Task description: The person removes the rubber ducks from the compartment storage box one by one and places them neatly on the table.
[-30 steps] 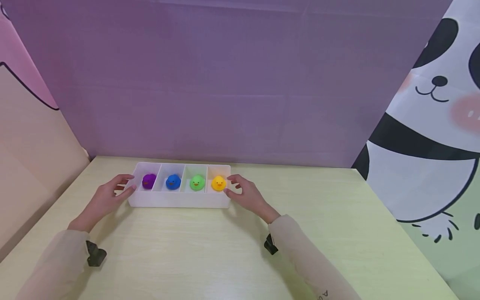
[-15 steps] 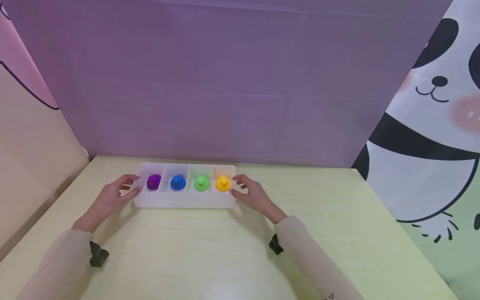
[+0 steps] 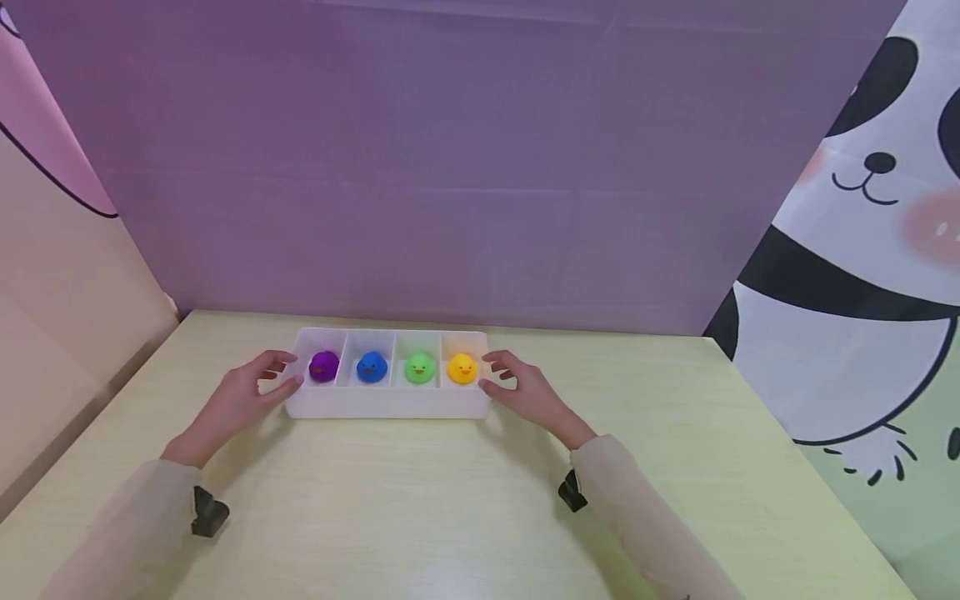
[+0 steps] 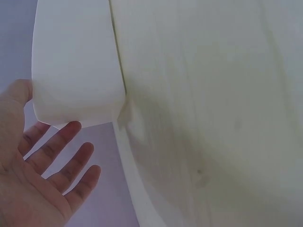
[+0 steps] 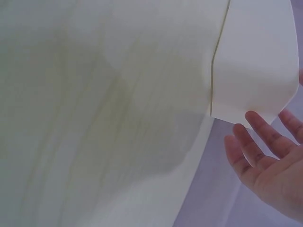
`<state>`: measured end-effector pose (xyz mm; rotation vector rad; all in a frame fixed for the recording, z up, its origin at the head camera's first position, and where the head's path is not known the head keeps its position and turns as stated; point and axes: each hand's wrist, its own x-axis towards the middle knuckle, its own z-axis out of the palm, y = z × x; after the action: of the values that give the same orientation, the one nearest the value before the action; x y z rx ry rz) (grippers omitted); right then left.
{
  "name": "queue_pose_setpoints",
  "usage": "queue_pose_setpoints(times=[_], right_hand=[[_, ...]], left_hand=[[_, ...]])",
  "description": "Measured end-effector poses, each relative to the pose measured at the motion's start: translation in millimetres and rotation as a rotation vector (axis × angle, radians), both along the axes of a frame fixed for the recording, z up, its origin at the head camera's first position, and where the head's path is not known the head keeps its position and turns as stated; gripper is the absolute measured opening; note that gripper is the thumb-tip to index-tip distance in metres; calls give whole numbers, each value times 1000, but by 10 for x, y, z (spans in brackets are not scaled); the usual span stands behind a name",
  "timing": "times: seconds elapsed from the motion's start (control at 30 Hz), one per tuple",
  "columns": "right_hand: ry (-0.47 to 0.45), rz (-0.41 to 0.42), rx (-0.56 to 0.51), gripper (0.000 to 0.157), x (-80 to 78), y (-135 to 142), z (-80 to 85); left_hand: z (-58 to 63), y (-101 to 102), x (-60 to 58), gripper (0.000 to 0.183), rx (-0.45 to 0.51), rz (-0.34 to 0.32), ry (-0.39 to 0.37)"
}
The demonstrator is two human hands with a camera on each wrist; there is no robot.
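Observation:
A white four-section tray [image 3: 386, 405] stands near the back of the table in the head view. A purple toy duck [image 3: 324, 367], a blue one, a green one and a yellow toy duck [image 3: 462, 368] sit in separate compartments, left to right. My left hand [image 3: 243, 398] holds the tray's left end between thumb and fingers. At the opposite end my right hand [image 3: 534, 398] grips likewise. Both wrist views show only the tray's plain outer walls; the ducks are hidden there. In the left wrist view, the lower fingers [image 4: 73, 173] are spread off the wall.
The pale wooden table [image 3: 420, 508] extends in front of the tray and to its right. Behind its back edge hangs a purple backdrop [image 3: 465, 167]. A panda picture [image 3: 862, 267] covers the right side, and a beige panel [image 3: 67, 308] stands at the left.
The tray has slid to the right along the table, with the ducks still in their compartments. Both hands have moved right with it, keeping their places at its ends.

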<state>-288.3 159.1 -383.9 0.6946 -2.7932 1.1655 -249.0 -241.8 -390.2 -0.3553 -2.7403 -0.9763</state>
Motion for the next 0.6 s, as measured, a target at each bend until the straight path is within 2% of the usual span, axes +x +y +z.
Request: queue_pose_setpoints(times=[0.37, 0.6], right_hand=[[-22, -9, -4, 42, 16, 213, -3], [-11, -8, 6, 42, 48, 323, 25]], left_hand=[[17, 214, 15, 43, -7, 6, 15], [-16, 311, -10, 43, -3, 7, 7]])
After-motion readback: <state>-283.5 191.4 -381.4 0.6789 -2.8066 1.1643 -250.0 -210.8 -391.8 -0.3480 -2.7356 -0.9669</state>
